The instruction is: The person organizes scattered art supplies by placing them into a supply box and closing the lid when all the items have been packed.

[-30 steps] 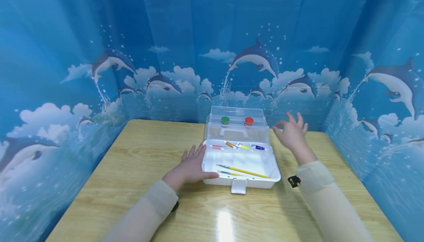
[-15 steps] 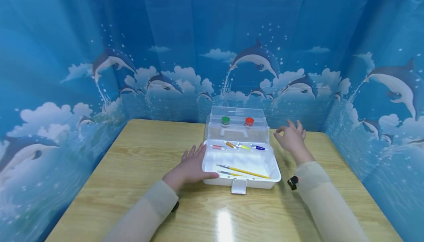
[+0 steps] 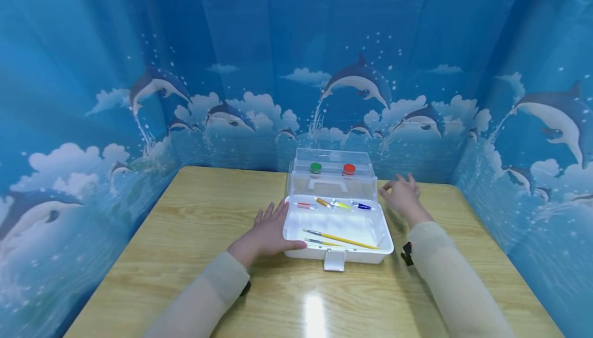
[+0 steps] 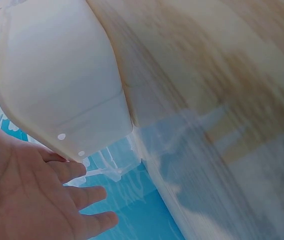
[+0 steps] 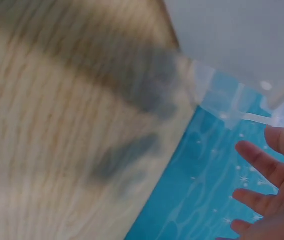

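A white storage box (image 3: 359, 256) stands on the table with its clear lid (image 3: 333, 154) tipped back. My left hand (image 3: 265, 235) rests along the box's left side, thumb over the front rim and fingers extended. In the left wrist view those fingers (image 4: 89, 197) lie spread beside the white wall. My right hand (image 3: 403, 198) hovers at the box's right rear corner, close to the lid. Its fingers (image 5: 262, 162) are apart with nothing between them in the right wrist view; whether the thumb touches the box I cannot tell.
Inside the box lie a long yellow paintbrush (image 3: 345, 238) and a shorter one (image 3: 326, 243). Behind them are small red, orange, yellow and blue pen-like items (image 3: 363, 206). A green-capped pot (image 3: 315, 167) and a red-capped pot (image 3: 349, 169) show at the lid. A dolphin-print curtain (image 3: 259, 137) surrounds the table.
My right hand has moved down and slightly left, closer to the box's right rear corner. The left hand and the box have stayed in place.
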A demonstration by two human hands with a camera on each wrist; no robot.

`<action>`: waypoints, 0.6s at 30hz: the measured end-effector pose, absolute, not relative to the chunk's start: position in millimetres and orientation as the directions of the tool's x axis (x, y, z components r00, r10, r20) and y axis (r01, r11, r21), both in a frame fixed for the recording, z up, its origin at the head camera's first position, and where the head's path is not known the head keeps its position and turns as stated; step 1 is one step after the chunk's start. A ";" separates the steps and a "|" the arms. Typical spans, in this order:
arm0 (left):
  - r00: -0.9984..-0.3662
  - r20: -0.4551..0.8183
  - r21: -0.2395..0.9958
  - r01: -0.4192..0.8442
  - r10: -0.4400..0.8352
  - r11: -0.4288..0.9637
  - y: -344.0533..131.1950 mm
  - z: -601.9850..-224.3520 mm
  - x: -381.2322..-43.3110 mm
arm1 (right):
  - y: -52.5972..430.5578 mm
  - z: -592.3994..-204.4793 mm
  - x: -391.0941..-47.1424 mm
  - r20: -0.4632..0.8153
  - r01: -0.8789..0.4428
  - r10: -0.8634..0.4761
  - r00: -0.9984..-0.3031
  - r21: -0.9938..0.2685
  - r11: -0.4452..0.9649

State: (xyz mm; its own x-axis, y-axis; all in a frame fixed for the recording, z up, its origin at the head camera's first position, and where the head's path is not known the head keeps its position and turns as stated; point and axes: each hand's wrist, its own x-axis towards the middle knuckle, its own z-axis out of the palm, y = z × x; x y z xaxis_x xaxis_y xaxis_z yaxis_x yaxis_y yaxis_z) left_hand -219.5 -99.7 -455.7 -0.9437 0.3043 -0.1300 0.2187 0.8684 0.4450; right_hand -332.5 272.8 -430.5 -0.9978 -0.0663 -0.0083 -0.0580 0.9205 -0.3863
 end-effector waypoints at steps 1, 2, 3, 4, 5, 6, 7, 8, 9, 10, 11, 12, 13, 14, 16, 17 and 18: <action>-0.944 -0.131 0.444 0.218 0.304 0.869 -99.7 -455.8 -219.5 | 272.9 -432.1 -333.6 -0.013 -0.057 -0.067 -0.998 -0.387 0.920; -0.944 -0.131 0.444 0.218 0.304 0.869 -99.6 -456.0 -219.5 | 273.3 -434.0 -335.0 -0.016 -0.057 -0.068 -0.998 -0.387 0.920; -0.944 -0.131 0.446 0.217 0.303 0.869 -99.6 -456.2 -219.5 | 273.3 -435.6 -336.1 -0.021 -0.054 -0.068 -0.997 -0.388 0.920; -0.944 -0.132 0.448 0.215 0.302 0.868 -99.5 -456.5 -219.6 | 273.6 -437.6 -337.3 -0.024 -0.055 -0.070 -0.997 -0.386 0.921; -0.944 -0.133 0.449 0.214 0.302 0.868 -99.4 -456.8 -219.7 | 274.0 -439.9 -338.7 -0.028 -0.054 -0.071 -0.997 -0.386 0.921; -0.944 -0.134 0.448 0.212 0.300 0.869 -99.4 -457.0 -219.7 | 274.3 -442.4 -340.2 -0.032 -0.054 -0.072 -0.997 -0.389 0.920; -0.945 -0.134 0.446 0.211 0.298 0.870 -99.5 -457.3 -219.8 | 274.5 -444.9 -341.5 -0.034 -0.054 -0.073 -0.997 -0.389 0.920; -0.945 -0.134 0.446 0.210 0.297 0.870 -99.4 -457.3 -219.8 | 274.9 -447.6 -342.8 -0.038 -0.054 -0.075 -0.996 -0.389 0.919; -0.946 -0.136 0.446 0.208 0.296 0.870 -99.3 -457.2 -219.8 | 275.3 -450.0 -343.9 -0.042 -0.056 -0.078 -0.996 -0.389 0.920; -0.946 -0.136 0.447 0.207 0.295 0.870 -99.2 -457.1 -219.8 | 275.7 -452.4 -344.8 -0.044 -0.057 -0.081 -0.996 -0.387 0.920; -0.946 -0.136 0.446 0.206 0.294 0.871 -99.2 -457.0 -219.8 | 275.9 -454.6 -345.8 -0.046 -0.058 -0.082 -0.996 -0.387 0.920; -0.947 -0.137 0.446 0.205 0.292 0.872 -99.1 -456.8 -219.8 | 275.9 -456.4 -346.5 -0.046 -0.061 -0.085 -0.995 -0.383 0.922; -0.947 -0.137 0.446 0.203 0.291 0.871 -99.1 -456.7 -219.8 | 275.8 -458.0 -347.1 -0.048 -0.061 -0.086 -0.995 -0.381 0.922; -0.947 -0.138 0.446 0.202 0.290 0.872 -98.8 -456.6 -219.9 | 275.7 -459.4 -347.8 -0.049 -0.062 -0.087 -0.995 -0.379 0.923; -0.948 -0.138 0.446 0.200 0.287 0.872 -98.9 -456.7 -220.0 | 274.8 -461.4 -349.4 -0.052 -0.060 -0.086 -0.995 -0.378 0.924; -0.948 -0.137 0.447 0.198 0.286 0.872 -99.0 -456.7 -220.0 | 274.1 -461.9 -350.1 -0.055 -0.058 -0.085 -0.995 -0.378 0.924; -0.949 -0.138 0.449 0.196 0.285 0.872 -99.1 -456.5 -219.9 | 273.4 -462.2 -350.8 -0.058 -0.054 -0.082 -0.995 -0.380 0.923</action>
